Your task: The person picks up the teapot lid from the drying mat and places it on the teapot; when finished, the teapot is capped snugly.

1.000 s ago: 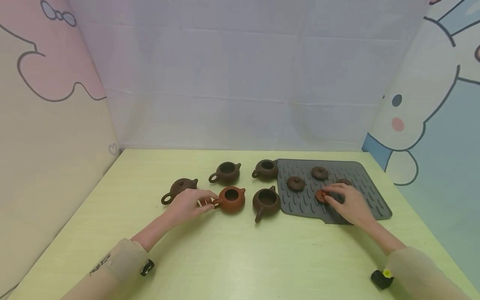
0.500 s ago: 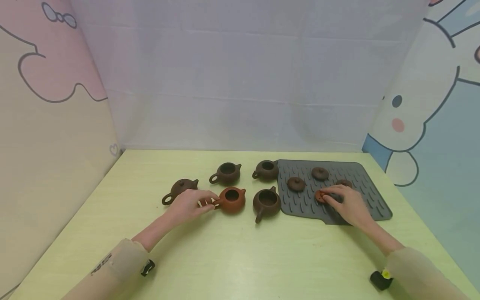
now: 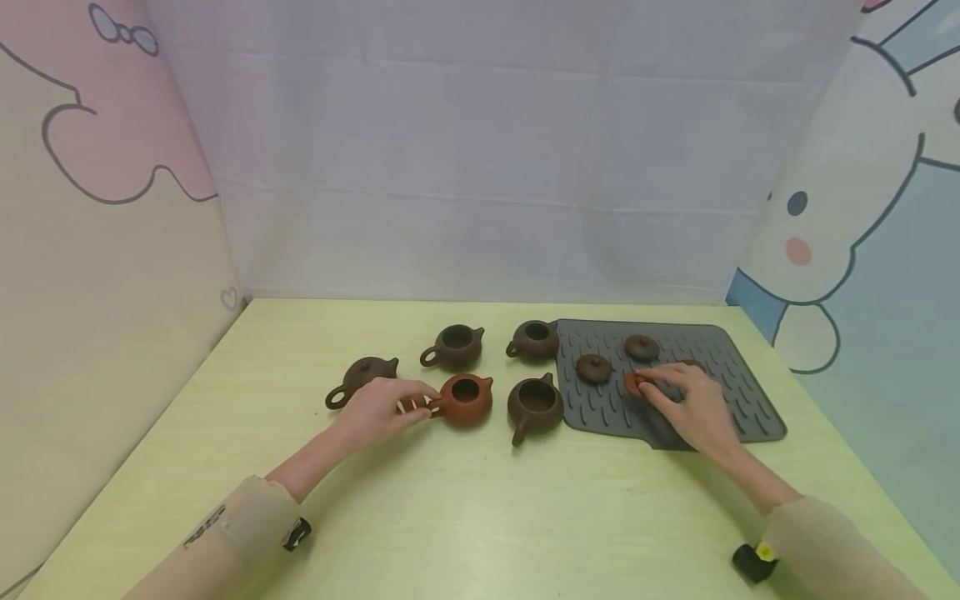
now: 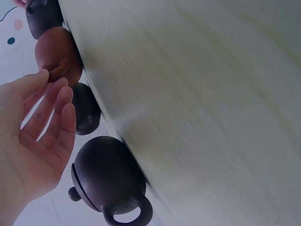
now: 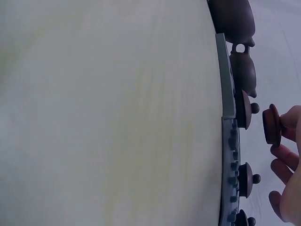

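Mid-frame in the head view stand four dark teapots [image 3: 535,418], one red teapot [image 3: 467,411] and one fitted lid [image 3: 365,365]. Right of centre are one grey mat [image 3: 598,415], three loose dark lids [image 3: 594,370], one red lid [image 3: 632,385]. Two hands [image 3: 377,408] show.

Right hand [image 3: 693,407], red lid [image 3: 632,384]: shifted slightly left.

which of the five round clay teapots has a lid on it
The dark brown clay teapot farthest left, partly behind the left hand: a knobbed brown lid covers it, while the other four teapots show open mouths.
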Demonstrator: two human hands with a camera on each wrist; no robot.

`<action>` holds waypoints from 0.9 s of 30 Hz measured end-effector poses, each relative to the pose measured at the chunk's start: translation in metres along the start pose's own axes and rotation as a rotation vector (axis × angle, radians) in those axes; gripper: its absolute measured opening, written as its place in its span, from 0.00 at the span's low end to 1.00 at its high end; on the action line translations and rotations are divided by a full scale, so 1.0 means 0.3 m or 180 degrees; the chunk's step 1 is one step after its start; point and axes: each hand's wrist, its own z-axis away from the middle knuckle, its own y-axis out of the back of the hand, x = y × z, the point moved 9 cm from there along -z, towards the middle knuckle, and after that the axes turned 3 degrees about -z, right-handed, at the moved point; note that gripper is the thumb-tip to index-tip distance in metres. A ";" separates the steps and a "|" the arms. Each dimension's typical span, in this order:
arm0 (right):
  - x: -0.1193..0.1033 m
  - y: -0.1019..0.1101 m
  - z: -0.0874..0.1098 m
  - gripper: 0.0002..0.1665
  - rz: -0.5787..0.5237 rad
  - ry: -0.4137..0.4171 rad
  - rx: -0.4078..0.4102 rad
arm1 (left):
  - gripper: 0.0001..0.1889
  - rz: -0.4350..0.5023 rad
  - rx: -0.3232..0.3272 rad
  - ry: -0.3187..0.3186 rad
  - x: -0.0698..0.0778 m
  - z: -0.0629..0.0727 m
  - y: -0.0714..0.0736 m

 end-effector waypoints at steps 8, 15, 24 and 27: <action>-0.080 -0.017 -0.011 0.13 -0.0288 0.0215 0.0182 | 0.11 0.0052 0.0023 -0.0001 -0.002 0.003 0.002; -0.128 -0.044 -0.016 0.14 -0.0485 0.0293 0.0209 | 0.12 0.0077 -0.0019 0.0024 -0.001 0.004 -0.003; -0.193 -0.068 -0.019 0.16 -0.0556 0.0424 0.0253 | 0.12 0.0097 -0.0043 0.0025 -0.005 0.000 -0.009; -0.222 -0.077 -0.021 0.17 -0.0618 0.0479 0.0243 | 0.12 0.0094 -0.0046 0.0024 -0.007 0.000 -0.010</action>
